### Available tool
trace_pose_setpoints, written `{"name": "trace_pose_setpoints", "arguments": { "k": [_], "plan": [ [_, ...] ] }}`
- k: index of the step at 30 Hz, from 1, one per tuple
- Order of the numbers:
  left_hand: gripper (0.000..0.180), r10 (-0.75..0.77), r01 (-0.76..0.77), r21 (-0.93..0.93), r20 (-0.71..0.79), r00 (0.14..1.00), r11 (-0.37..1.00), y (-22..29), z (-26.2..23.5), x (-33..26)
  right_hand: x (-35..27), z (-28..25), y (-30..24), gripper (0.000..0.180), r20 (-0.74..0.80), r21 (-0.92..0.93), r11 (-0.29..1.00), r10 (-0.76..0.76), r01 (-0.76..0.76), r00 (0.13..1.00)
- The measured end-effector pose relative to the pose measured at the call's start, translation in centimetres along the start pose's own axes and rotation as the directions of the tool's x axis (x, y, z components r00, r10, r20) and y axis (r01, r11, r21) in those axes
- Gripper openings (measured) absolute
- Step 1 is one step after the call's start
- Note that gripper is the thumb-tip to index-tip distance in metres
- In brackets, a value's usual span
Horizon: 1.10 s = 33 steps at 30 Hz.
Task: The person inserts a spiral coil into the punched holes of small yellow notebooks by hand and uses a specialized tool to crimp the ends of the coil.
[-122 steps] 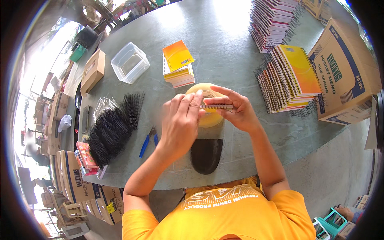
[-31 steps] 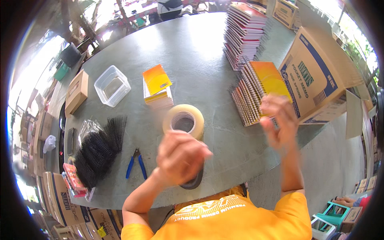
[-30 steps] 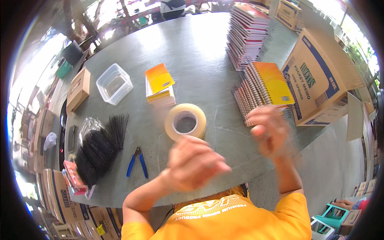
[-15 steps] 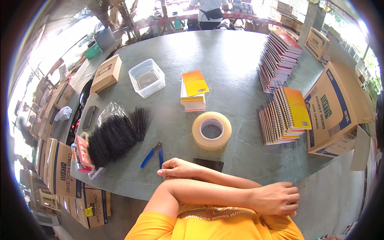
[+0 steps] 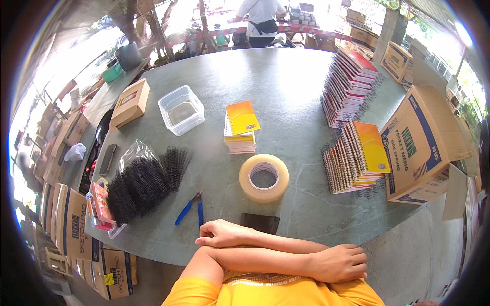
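My forearms lie crossed at the table's near edge. My left hand [image 5: 341, 262] rests at the right, its fingers curled against my right arm with no object in them. My right hand [image 5: 219, 233] lies at the left above my left elbow, loosely closed and holding nothing visible. Just beyond it are blue-handled cutting pliers [image 5: 191, 208]. A dark flat rectangular thing [image 5: 260, 223] sits beyond my right forearm, below a big roll of clear tape [image 5: 247, 183]. Farther back stands a small stack of yellow-orange notebooks [image 5: 242, 122].
Black spiral coils [image 5: 138, 189] lie at the left, near a clear plastic tub [image 5: 181, 110] and a cardboard box [image 5: 130, 103]. Stacks of spiral notebooks [image 5: 357, 155] and an open carton [image 5: 423, 148] stand at the right. A person [image 5: 260, 18] is beyond the far edge.
The view has tilted slightly, so the table and its things appear a little lower and farther left. My arms stay crossed, and no object on the table has visibly moved.
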State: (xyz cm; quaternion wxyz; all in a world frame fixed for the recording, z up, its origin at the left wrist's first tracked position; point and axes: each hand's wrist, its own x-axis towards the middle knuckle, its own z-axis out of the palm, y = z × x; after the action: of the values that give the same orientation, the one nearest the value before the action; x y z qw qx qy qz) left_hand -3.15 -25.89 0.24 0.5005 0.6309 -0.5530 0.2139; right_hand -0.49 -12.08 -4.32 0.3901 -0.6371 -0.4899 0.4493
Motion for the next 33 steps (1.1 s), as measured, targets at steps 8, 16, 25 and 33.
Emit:
{"name": "trace_pose_setpoints", "arguments": {
  "k": [8, 16, 25, 33],
  "plan": [
    [0.027, -0.026, 0.026, 0.029, -0.007, 1.000, 0.999, -0.2, -0.3, -0.5, 0.1, 0.4, 0.1, 0.045, -0.014, -0.010, 1.000, 0.024, -0.024, 1.000],
    [0.027, -0.055, 0.056, 0.025, -0.009, 0.998, 0.998, -0.5, -0.2, -0.6, 0.1, 0.3, 0.4, 0.040, -0.031, -0.060, 0.997, 0.051, -0.053, 0.998],
    [0.025, -0.082, 0.082, -0.004, -0.014, 0.997, 0.997, -0.6, 0.1, -0.7, 0.0, 0.6, 0.8, 0.038, -0.115, 0.009, 0.987, -0.158, 0.160, 0.981],
    [0.025, -0.086, 0.086, 0.001, -0.024, 0.996, 0.996, -0.7, -0.1, -0.7, -0.4, 0.0, -0.2, 0.037, -0.043, -0.050, 0.999, -0.012, 0.010, 0.999]
  ]
}}
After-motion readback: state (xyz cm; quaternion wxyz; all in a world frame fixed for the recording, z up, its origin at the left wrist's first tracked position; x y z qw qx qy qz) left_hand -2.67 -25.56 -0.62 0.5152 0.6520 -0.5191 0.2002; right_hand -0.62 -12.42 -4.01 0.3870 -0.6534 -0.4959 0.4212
